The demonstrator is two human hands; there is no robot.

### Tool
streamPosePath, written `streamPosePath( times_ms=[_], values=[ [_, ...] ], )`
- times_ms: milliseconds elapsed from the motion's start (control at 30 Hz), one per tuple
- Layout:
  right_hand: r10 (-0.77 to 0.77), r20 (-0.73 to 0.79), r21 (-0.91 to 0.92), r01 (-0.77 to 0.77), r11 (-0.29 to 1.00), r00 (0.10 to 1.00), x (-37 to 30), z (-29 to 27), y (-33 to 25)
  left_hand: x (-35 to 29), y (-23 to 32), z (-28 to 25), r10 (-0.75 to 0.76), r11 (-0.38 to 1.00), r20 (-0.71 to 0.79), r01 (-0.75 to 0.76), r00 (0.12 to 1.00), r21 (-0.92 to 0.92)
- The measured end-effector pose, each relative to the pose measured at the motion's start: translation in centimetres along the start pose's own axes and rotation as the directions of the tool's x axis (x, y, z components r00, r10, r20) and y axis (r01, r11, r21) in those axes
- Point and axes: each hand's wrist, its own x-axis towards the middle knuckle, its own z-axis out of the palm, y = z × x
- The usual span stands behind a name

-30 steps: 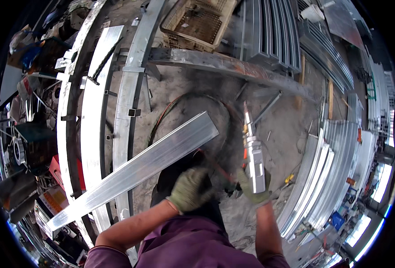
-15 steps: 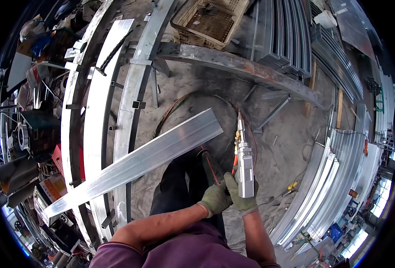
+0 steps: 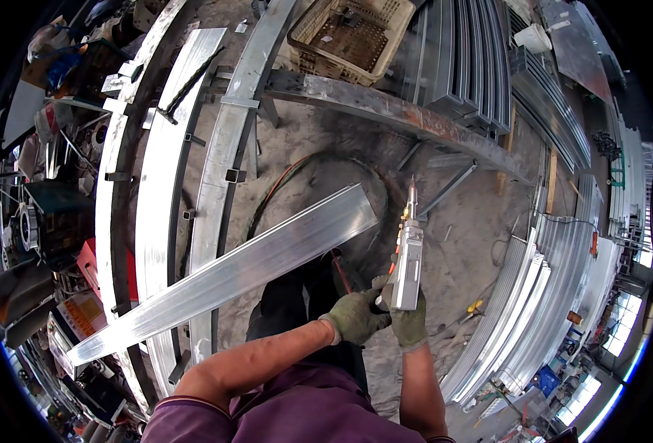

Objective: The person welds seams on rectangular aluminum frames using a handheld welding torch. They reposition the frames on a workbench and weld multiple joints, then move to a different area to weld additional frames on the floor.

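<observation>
Over the grey floor [image 3: 456, 247], the grip of your right hand [image 3: 411, 328] is closed around the lower end of a silver tool [image 3: 409, 258].

Its narrow tip points toward the top of the view, and an orange hose [image 3: 395, 258] runs along its left side. Your left hand [image 3: 359, 317], gloved in green like the right, is just beside the tool's lower end; I cannot tell whether its grip holds something. Left of the tool, a long silver profile [image 3: 267, 258] lies slanting across metal rails [image 3: 212, 181]. Beyond stands a beige crate [image 3: 334, 68], and to your right lie stacked metal lengths [image 3: 563, 273].
</observation>
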Motion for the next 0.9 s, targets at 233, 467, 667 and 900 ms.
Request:
streamPosePath(
  times_ms=[233,467,667,900],
  values=[
    [-0.104,-0.141,-0.052,0.097,0.994,0.985,1.4,0.6,1.1,-2.3,2.1,-5.2,0.145,0.92,-0.112,-0.092,0.983,0.38],
    [-0.203,-0.267,-0.258,0.133,0.957,0.942,2.7,-2.0,-2.8,-7.9,-4.3,-15.8,0.536,0.705,-0.614,0.093,0.58,0.703],
    [-0.155,0.019,-0.392,0.15,0.908,0.988,2.8,-5.8,-5.9,-8.9,-8.9,-19.1,0.062,0.763,-0.656,0.388,0.752,0.517],
    [-0.026,0.157,-0.38,0.085,0.921,0.987,-0.3,-3.9,-4.1,-7.5,-9.7,-17.7,0.102,0.69,-0.756,0.501,0.647,0.522]
  ],
)
